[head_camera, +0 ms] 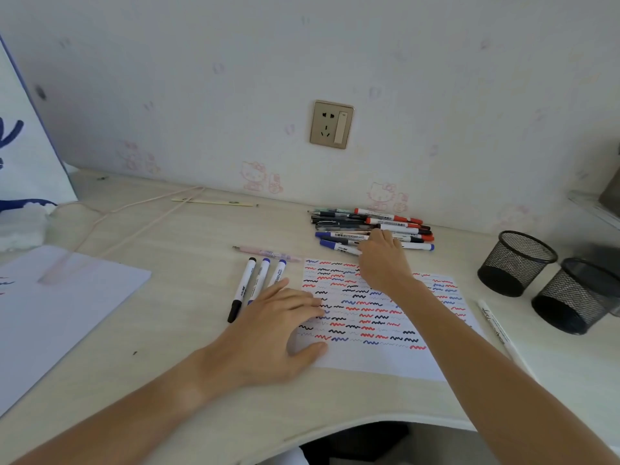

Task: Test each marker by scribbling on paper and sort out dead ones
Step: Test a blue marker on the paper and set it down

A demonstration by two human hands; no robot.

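A white sheet of paper (375,330) covered in red, blue and black scribbles lies on the desk in front of me. My left hand (268,333) rests flat on its left edge, fingers spread. My right hand (382,260) reaches over the paper's top edge, its fingertips on a pile of markers (372,226) with red, blue and black caps by the wall. Whether the fingers have closed on a marker I cannot tell. Three capped markers (255,283) lie side by side left of the paper, partly under my left fingers.
Two black mesh pen cups (516,263) (573,297) stand at the right. A white pen (496,327) lies right of the paper, a pink pen (268,253) above the three markers. Another white sheet (50,313) lies at the left, with a cord (134,213) across the desk.
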